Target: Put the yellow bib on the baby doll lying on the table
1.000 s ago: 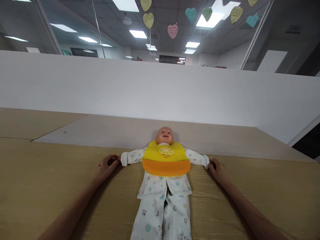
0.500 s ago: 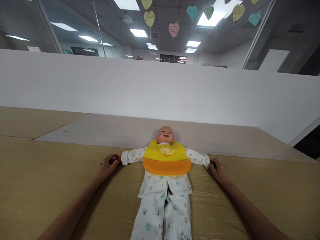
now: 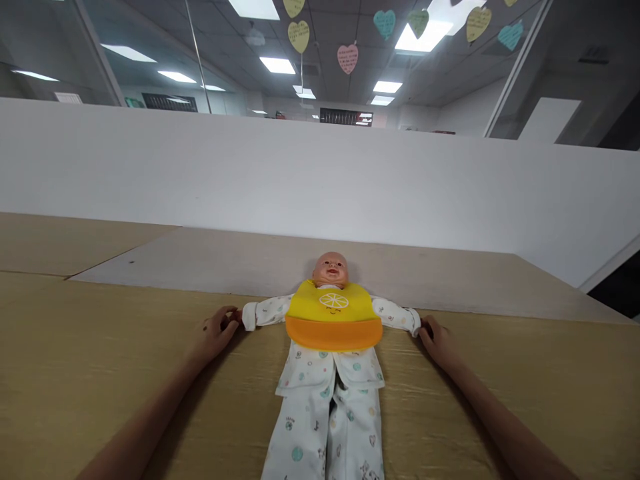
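A baby doll (image 3: 330, 270) lies on its back on a tan cloth-covered table (image 3: 90, 373), arms spread out. It wears white printed pyjamas (image 3: 327, 400) and a yellow and orange bib (image 3: 333, 317). My left hand (image 3: 215, 333) is curled around the doll's hand at the end of the left-side sleeve. My right hand (image 3: 437, 340) grips the doll's other hand at the end of the right-side sleeve. Both doll hands are mostly hidden under my fingers.
A grey board (image 3: 250, 267) lies under the doll's head at the back of the table. A white partition wall (image 3: 300, 173) rises behind it. Paper hearts (image 3: 347, 59) hang from the ceiling. The table edge drops off at the far right (image 3: 613, 293).
Almost nothing differs; the view shifted up very slightly and both hands stay on the doll's hands.
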`<state>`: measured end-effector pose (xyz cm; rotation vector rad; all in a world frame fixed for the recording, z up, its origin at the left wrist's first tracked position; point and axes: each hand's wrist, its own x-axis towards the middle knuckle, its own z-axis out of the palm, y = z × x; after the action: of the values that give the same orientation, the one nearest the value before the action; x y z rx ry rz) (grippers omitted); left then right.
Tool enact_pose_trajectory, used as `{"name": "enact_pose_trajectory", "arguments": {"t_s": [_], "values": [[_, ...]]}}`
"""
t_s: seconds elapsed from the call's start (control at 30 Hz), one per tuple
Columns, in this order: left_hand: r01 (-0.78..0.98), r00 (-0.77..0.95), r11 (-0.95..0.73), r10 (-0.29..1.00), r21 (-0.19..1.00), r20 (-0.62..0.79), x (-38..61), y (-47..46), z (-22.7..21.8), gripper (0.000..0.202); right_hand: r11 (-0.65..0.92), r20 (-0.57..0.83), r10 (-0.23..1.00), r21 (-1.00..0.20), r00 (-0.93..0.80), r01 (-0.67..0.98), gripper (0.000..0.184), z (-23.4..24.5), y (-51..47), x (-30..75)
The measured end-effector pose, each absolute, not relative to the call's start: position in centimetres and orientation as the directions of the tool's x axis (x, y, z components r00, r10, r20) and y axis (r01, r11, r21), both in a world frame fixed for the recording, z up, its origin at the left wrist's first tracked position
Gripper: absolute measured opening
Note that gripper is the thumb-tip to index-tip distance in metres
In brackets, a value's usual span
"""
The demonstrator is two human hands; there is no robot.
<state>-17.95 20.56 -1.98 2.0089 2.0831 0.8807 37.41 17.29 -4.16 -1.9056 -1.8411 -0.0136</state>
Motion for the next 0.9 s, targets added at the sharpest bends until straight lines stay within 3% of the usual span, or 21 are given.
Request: {"name": "enact_pose_trajectory", "arguments": {"t_s": [0.63,0.9], "values": [[0.88,-0.087,-0.059,0.956,0.472,0.281,-18.4,20.8,-2.7,0.041,0.029,0.297,0.951,-0.363,0.086,0.931,0.031,-4.2,17.5,37.6],[0.897,-0.084,-0.07,0.942,0.436,0.325,-18.9,21.2,-3.5,0.044,0.03,0.286,0.951,-0.474,0.122,0.88,0.03,-3.4,17.5,37.4]]}}
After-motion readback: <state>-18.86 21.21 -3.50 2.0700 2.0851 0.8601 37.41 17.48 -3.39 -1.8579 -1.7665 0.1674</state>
